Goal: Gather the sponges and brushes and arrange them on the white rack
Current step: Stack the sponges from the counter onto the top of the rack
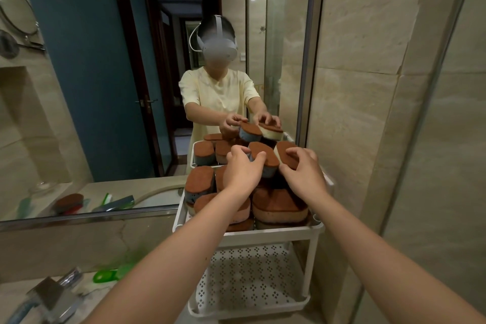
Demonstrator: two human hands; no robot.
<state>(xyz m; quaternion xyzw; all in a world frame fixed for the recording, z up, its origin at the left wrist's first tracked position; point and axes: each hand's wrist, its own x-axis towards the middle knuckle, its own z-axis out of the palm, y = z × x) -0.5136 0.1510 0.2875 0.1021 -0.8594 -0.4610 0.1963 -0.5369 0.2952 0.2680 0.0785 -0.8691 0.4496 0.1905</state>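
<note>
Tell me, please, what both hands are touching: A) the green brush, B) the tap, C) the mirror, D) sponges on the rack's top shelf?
D: the left hand grips a blue-sided sponge and the right hand grips a cream-sided sponge, both on the pile on the top shelf of the white rack.

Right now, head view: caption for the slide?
Left hand grips a blue sponge, right hand a cream sponge, atop the pile on the rack, by a mirror.
</note>
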